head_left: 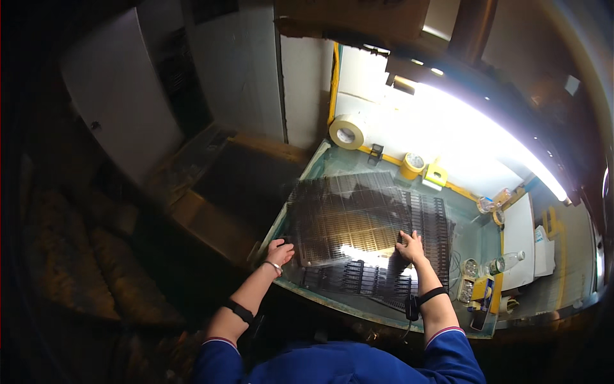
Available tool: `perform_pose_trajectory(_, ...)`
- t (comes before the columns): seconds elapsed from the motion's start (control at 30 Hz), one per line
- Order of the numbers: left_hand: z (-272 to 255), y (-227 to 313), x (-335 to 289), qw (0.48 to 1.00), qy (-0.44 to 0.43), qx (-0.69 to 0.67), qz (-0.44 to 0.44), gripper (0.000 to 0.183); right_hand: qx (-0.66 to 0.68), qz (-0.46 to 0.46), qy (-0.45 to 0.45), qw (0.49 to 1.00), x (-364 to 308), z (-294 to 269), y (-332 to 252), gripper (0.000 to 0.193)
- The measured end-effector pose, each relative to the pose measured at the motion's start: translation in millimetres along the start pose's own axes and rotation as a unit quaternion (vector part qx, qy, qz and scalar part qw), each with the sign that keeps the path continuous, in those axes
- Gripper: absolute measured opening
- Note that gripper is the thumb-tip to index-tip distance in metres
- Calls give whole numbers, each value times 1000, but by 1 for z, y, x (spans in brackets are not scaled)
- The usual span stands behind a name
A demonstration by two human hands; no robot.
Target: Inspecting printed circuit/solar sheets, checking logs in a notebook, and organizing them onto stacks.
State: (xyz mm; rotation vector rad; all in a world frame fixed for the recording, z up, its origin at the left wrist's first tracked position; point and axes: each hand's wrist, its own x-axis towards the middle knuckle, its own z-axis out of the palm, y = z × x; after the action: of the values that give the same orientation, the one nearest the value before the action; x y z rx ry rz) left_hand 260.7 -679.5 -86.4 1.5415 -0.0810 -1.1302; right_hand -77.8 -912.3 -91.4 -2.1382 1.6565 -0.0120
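A large see-through sheet with a dark grid pattern [342, 221] lies before me on a pale green worktop [464, 221], glaring with reflected light near its front edge. At its left edge is my left hand [279, 253], fingers curled in; the contact is small and hard to see. My right hand [411, 247] grips the sheet's right edge, with thumb and fingers bent around it. Underneath, more dark patterned sheets [432, 221] stick out to the right and toward me, turned at a slightly different angle.
Along the back stand a tape roll [346, 132], a yellow tub [412, 166] and a yellow-green holder [435, 176]. To the right are a clear plastic bottle [506, 261], small containers [469, 269] and a dark phone-like slab [478, 319]. A bright tube lamp [492, 131] hangs above.
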Motion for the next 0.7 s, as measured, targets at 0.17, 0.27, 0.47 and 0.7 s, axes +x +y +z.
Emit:
perform_pose_trajectory(0.17,26,29,3,996,-27,88,15,30,-16,-49,29,998,-9,-12,-10,53)
perform_pose_trajectory(0.27,32,3,42,981,43,86,170,27,-15,-51,25,998,-8,-10,-9,53)
perform_pose_trajectory(0.47,58,-11,21,874,124,264,389,35,-20,-44,11,999,-17,-10,-17,55)
perform_pose_trajectory(0.7,20,-4,-3,927,-79,-25,367,10,103,-87,24,991,17,-34,-1,72)
